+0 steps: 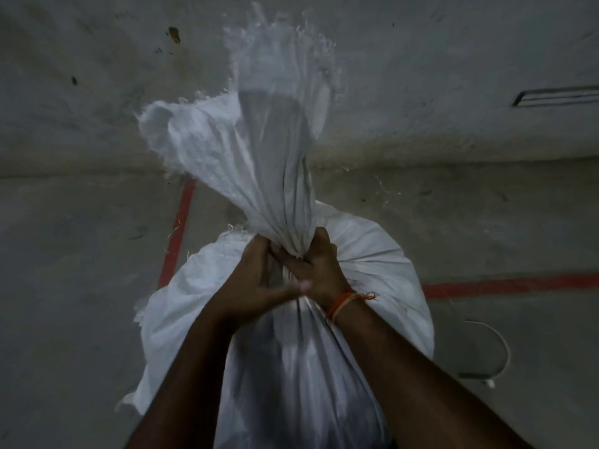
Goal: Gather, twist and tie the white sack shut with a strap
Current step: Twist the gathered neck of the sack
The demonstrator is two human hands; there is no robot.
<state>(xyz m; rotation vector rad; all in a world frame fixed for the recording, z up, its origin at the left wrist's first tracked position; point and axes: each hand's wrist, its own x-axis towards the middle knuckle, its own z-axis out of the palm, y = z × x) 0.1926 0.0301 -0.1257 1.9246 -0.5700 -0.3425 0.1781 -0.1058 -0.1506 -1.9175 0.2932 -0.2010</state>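
Sack (372,254) fills the frame's lower centre; I clench its gathered neck (291,222) with my left hand (256,280) and right hand (319,270) pressed together, frayed mouth (246,124) fanning upward above my fists.

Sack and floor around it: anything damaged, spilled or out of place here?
The white sack has a badly frayed mouth, with loose threads sticking out above where the left hand and right hand clamp the neck. Stray fibres litter the floor, and a white strap lies unused at the right. No spill shows.
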